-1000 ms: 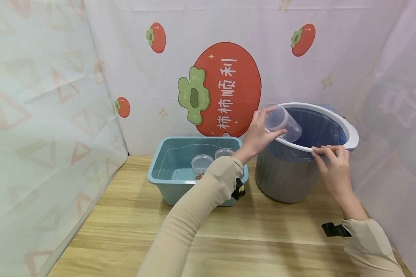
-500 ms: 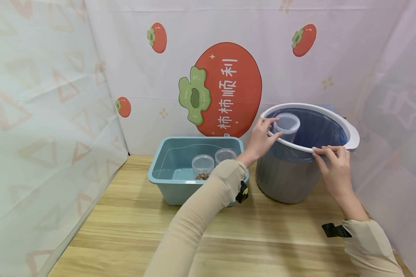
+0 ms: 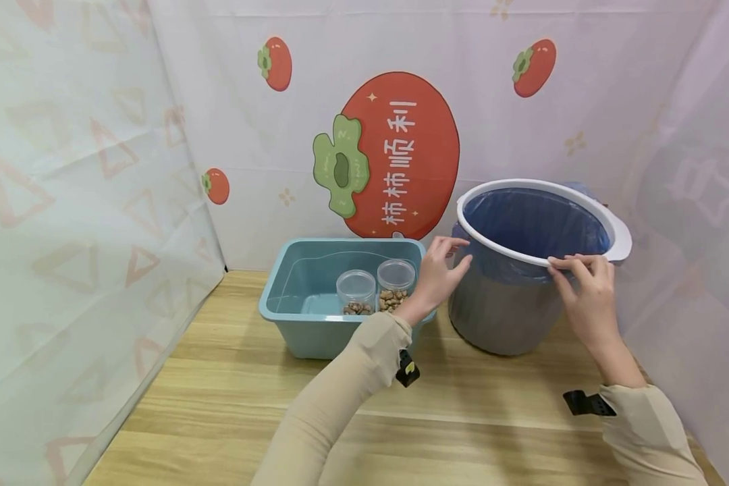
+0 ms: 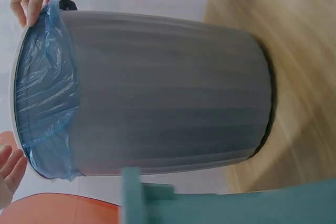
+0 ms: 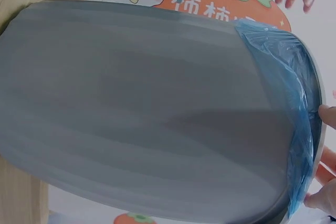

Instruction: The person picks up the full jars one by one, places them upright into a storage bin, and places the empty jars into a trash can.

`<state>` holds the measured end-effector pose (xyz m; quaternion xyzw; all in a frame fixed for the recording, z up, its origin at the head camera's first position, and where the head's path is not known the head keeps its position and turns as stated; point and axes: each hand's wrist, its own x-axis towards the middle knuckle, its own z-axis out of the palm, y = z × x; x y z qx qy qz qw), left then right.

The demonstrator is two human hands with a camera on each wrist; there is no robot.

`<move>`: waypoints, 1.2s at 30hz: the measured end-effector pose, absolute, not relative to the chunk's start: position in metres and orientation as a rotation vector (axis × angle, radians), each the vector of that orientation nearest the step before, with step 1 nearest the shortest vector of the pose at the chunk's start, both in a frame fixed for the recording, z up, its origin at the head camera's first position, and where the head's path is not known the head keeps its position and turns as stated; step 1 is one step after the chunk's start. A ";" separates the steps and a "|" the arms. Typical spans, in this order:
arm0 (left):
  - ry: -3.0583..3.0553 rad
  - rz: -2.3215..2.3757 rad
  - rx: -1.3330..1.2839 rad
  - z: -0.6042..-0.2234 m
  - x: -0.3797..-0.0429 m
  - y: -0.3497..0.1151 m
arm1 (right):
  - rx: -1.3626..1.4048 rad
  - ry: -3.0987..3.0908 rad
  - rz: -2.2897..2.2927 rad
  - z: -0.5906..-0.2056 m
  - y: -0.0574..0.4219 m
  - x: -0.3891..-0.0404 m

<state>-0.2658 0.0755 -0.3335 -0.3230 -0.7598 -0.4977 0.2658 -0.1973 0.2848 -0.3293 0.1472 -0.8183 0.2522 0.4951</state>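
A grey trash can (image 3: 501, 317) with a white rim and a blue plastic liner (image 3: 537, 219) stands at the right. My right hand (image 3: 586, 290) pinches the front of its rim between thumb and fingers. My left hand (image 3: 434, 273) is apart from the can, just left of it, fingers loosely extended and holding nothing. Beside that hand is a teal plastic basin (image 3: 304, 337). Inside are two clear lidded jars, a left jar (image 3: 356, 290) and a right jar (image 3: 396, 280), with brown nut-like pieces at the bottom. The bottom of the can's inside is hidden.
The basin and the can stand on a wood-grain table (image 3: 219, 405). A white printed cloth (image 3: 249, 128) forms the walls behind and at both sides, close to the can's right.
A clear plastic jar held in my left hand over the can has dropped into it, out of sight. My left hand has let go and drawn back left and down. My right hand stays.
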 end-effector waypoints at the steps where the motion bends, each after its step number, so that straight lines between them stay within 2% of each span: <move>1: -2.050 -1.356 -0.875 -0.337 -0.264 0.073 | 0.355 -1.979 0.613 -0.329 0.285 -0.198; 21: -1.981 -1.376 -0.949 -0.379 -0.214 0.033 | 0.369 -1.959 0.615 -0.330 0.283 -0.195; 36: -2.064 -1.179 -0.858 -0.410 -0.176 -0.042 | 0.486 -1.926 0.492 -0.351 0.279 -0.172</move>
